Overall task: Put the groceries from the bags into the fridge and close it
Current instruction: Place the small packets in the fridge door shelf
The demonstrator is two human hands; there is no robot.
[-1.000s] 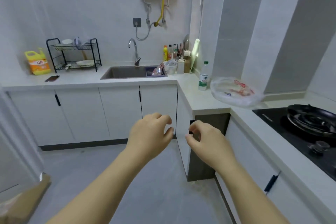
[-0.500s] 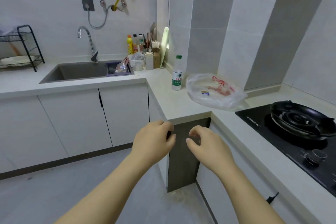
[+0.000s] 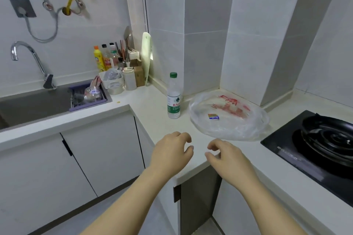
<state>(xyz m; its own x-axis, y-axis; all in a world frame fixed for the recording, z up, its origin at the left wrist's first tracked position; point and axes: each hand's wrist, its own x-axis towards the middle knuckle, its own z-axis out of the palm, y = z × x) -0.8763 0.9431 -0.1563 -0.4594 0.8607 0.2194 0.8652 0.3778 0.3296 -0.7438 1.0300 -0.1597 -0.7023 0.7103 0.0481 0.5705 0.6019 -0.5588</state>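
Two empty grips, frame centre: my left hand [image 3: 172, 151], right hand [image 3: 228, 157], loosely curled, poised for plastic bag [image 3: 229, 128] beside water bottle [image 3: 173, 99].

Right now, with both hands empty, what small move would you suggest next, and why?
Probably reach forward and grasp the plastic bag: it lies on the counter just beyond the left hand and right hand, both empty with loosely curled fingers, and packets show inside it.
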